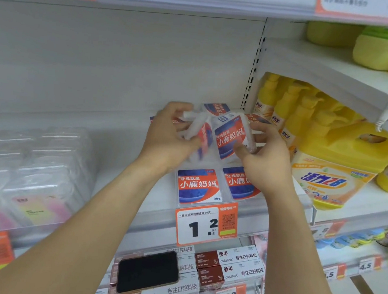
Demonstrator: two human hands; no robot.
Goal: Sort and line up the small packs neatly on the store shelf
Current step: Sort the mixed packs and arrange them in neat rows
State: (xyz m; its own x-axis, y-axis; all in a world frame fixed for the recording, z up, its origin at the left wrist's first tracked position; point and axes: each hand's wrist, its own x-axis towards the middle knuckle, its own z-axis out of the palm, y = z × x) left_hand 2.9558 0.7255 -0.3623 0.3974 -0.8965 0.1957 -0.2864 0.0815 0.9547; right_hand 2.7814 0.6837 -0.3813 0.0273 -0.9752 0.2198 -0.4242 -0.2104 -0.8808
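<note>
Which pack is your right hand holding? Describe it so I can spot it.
Find the orange price tag reading 1.2 on the shelf edge. Straight above it, the right hand pinches a floss pack, tilted and lifted, unlike the two packs standing upright below.

Red-blue small packs (pixel 230 138) held tilted above two flat front packs (pixel 198 186)

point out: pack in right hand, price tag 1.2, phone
pack in right hand (pixel 230 136), head view, on its red-blue label.
price tag 1.2 (pixel 200 227), head view, on its digits.
phone (pixel 147 271), head view, on its dark face.
</note>
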